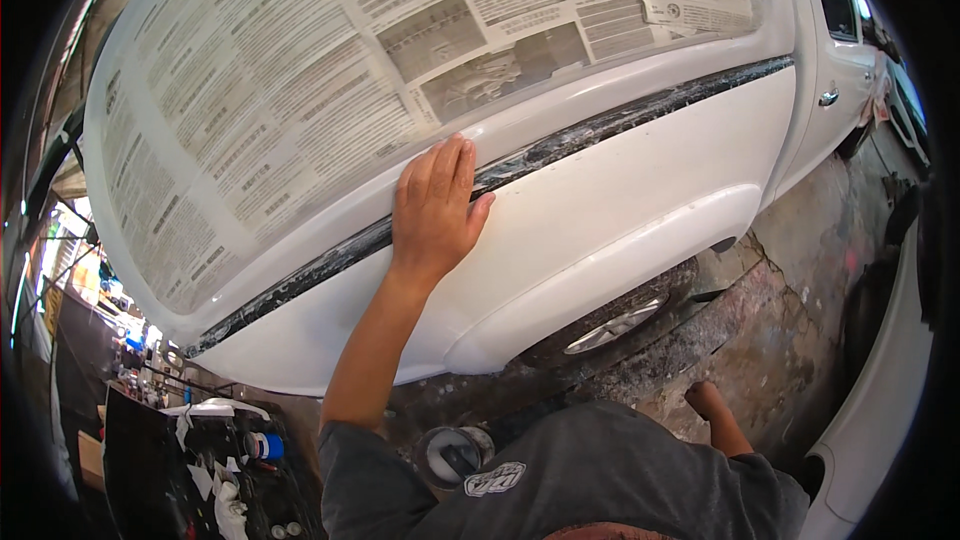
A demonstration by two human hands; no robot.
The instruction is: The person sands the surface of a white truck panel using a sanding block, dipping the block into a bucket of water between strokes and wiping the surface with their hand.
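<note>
My left hand point(437, 198) lies flat against the side of a white vehicle body point(580, 202), its fingers stretched out and the thumb a little apart. It rests across a long dark strip point(330, 265) with pale, dusty smears that runs along the body. The fingertips reach the white edge just below the newspaper sheets point(270, 110), which cover the large upper area under what looks like clear film. Down by my right side hangs my right hand point(706, 400), away from the vehicle. Its fingers look curled in, and nothing shows sticking out of them.
A wheel point(615, 325) sits under the white arch. On the stained concrete floor point(790, 340) stands a round bucket point(455, 455) near my body. At lower left, a black panel point(140, 470) holds a blue can point(266, 446) and crumpled paper. Another white car panel point(875, 410) curves at the right.
</note>
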